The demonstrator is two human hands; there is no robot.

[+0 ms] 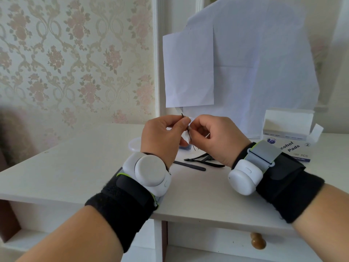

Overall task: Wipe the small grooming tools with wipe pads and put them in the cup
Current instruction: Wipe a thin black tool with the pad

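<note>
Nearest the viewer, two forearms are seen, each wrapped in a black wrist strap carrying a white rounded sensor unit; below them a brown drawer knob [257, 242] is set in the front of the white table [75, 167]. Above the table top the hands are brought close together: a thin black grooming tool [189, 129], upright and slightly tilted, is pinched by the curled fingers of the left hand [162, 137], its upper tip showing above the thumb, while a white wipe pad [186, 134] is pinched against the tool's shaft by the fingers of the right hand [217, 138]. On the table just beyond the wrists, a flat black file-like tool [190, 166] and black cuticle nippers [204, 160] are laid side by side. Behind the left hand a clear plastic cup [134, 144] is partly hidden; its contents cannot be made out. To the right, an opened box of alcohol pads [290, 137] is set on the table. Farthest back, white paper sheets [245, 63] are seen covering an upright surface, with floral wallpaper [66, 53] at the left
</note>
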